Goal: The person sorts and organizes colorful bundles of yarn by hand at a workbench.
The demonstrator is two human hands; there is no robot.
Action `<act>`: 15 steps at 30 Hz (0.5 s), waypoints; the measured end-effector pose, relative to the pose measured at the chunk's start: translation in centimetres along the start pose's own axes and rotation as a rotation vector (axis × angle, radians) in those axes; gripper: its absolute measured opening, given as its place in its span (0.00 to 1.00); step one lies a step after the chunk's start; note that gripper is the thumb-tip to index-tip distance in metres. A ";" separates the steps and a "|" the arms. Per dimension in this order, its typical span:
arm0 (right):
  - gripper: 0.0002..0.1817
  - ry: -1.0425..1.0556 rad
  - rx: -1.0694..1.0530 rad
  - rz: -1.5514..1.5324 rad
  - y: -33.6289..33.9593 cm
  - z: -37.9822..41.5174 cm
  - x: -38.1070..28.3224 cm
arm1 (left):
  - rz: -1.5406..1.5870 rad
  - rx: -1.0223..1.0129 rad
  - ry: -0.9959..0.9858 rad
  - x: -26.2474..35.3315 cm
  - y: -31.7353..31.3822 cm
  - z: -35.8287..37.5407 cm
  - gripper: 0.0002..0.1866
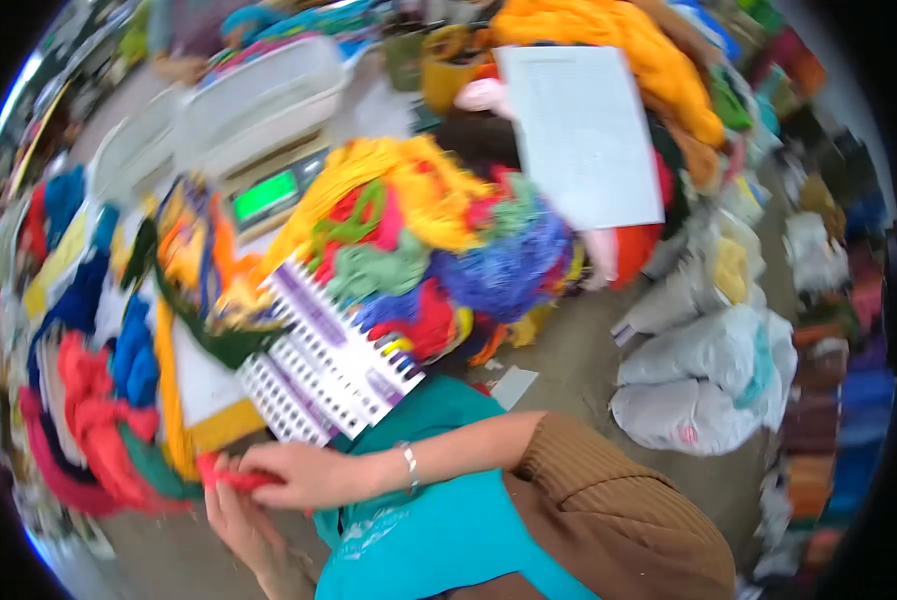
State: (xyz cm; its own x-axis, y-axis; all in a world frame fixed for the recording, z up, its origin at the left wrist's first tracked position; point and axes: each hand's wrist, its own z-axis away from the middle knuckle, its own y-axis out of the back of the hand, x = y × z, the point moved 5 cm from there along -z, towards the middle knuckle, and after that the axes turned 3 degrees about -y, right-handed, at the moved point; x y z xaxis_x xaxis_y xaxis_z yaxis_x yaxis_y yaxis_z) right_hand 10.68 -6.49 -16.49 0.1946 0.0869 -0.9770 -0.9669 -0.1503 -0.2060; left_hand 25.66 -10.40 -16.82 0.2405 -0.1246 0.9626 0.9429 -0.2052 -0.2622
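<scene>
My left hand and my right hand are close together at the lower left, fingers closed on a small bundle of red yarn. A bracelet circles the right wrist. Just beyond them, white cards with purple bands and rows of holes lie at an angle over the teal apron. A strand of dark green yarn runs down to the cards. Next to the hands, coral-red yarn hangs in a loose heap. Motion blur hides the exact finger placement.
A heap of multicoloured yarn fills the middle. Behind it are a scale with a lit green display and a translucent plastic bin. A white paper sheet lies on more yarn. Stuffed plastic bags stand on the right.
</scene>
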 end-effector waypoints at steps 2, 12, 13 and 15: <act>0.14 0.171 0.140 0.070 -0.3 -1.0 1.9 | 0.063 -0.025 0.057 -0.3 -0.3 -1.0 0.21; 0.09 -0.097 0.193 -0.150 0.7 -1.9 2.9 | 0.295 -0.003 0.199 -1.4 -0.2 -2.7 0.15; 0.09 -0.105 0.194 -0.162 0.6 -2.1 2.7 | 0.193 0.013 0.210 -1.4 0.0 -2.8 0.16; 0.09 -0.084 0.185 -0.132 0.5 -2.3 2.9 | 0.149 -0.007 0.156 -1.4 0.5 -2.7 0.18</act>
State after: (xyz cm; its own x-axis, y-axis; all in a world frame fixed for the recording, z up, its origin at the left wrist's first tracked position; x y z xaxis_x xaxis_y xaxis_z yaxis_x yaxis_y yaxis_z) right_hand 11.12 -8.62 -19.59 0.3143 0.1763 -0.9328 -0.9493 0.0504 -0.3103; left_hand 25.21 -12.99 -18.46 0.3383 -0.3030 0.8909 0.8978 -0.1798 -0.4021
